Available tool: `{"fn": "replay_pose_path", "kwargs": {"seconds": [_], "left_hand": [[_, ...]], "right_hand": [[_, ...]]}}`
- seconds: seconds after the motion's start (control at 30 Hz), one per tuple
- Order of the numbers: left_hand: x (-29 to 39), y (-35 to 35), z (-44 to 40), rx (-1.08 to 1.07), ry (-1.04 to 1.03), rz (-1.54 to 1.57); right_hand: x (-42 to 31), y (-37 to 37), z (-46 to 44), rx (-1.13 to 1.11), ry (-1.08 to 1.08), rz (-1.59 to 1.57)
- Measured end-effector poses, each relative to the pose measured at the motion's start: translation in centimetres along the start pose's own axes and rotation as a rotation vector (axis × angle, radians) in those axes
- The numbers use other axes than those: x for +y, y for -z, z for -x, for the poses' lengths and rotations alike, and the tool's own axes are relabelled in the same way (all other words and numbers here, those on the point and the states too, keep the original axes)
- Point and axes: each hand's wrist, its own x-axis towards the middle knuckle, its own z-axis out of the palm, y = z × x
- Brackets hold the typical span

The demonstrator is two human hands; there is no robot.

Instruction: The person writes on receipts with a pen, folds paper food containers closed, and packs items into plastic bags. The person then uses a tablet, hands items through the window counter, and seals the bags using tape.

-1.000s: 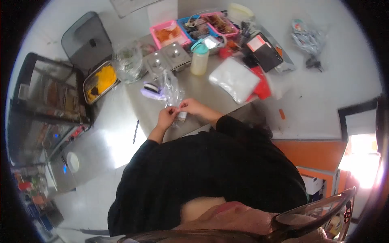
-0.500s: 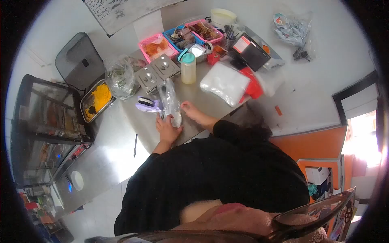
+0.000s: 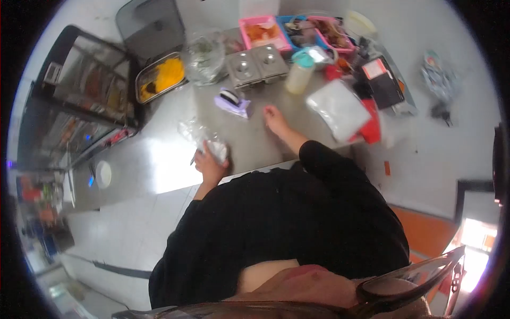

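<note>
My left hand (image 3: 211, 166) is closed on a clear plastic bag (image 3: 217, 151) with something whitish inside, near the worktop's front edge. The upper part of the bag spreads out beyond the fingers. To the right, my right hand (image 3: 275, 119) is over the steel worktop (image 3: 255, 143) with its fingers curled together; its fingertips are blurred, and whatever they may hold cannot be made out. Between and beyond the hands lies a purple tape dispenser (image 3: 234, 105) with a black and white roll.
Lidded steel containers (image 3: 244, 70), a bottle with a turquoise lid (image 3: 299, 77) and a pile of clear bags (image 3: 339, 110) stand farther back. Left are a yellow food tray (image 3: 139, 87), a filled plastic bag (image 3: 204, 58) and a glass display case (image 3: 79, 95). Coloured baskets (image 3: 264, 47) line the back.
My hands have parted. My left hand has carried the bag leftward, away from the tape dispenser. My right hand is now beside the dispenser, away from the bag. The camera view has shifted.
</note>
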Motion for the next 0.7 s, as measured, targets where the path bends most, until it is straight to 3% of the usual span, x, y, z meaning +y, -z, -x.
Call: {"fn": "replay_pose_path", "kwargs": {"seconds": [0.07, 0.17, 0.27, 0.37, 0.47, 0.53, 0.6, 0.67, 0.7], "left_hand": [[0.1, -0.1, 0.1, 0.027, -0.020, 0.025], [0.0, -1.2, -0.1, 0.032, -0.065, 0.022], [-0.4, -1.8, -0.1, 0.043, -0.126, 0.039], [0.1, -1.3, 0.0, 0.020, -0.157, 0.084], [0.1, -0.7, 0.1, -0.013, -0.162, 0.091], [0.3, -0.8, 0.0, -0.020, -0.157, 0.080], [0.4, -0.9, 0.1, -0.019, -0.159, 0.085], [0.6, -0.7, -0.1, -0.038, -0.175, 0.116], [1.1, -0.3, -0.2, -0.049, -0.170, 0.098]], "right_hand": [[-0.2, -1.8, -3.0, 0.072, 0.191, 0.026], [-0.6, -4.9, -7.2, 0.051, 0.284, 0.503], [-8.6, -4.3, -7.4, -0.485, -0.304, 0.437], [-8.7, -2.8, -8.7, -0.726, -0.381, 0.332], [-5.3, -0.2, -5.9, -0.557, -0.180, -0.402], [-1.8, -0.6, -4.2, -0.344, 0.076, -0.189], [0.5, -1.1, -3.3, -0.154, 0.137, 0.041], [1.4, -4.3, -3.4, 0.031, 0.030, 0.276], [1.9, -5.1, -4.3, 0.076, -0.113, 0.211]]}}
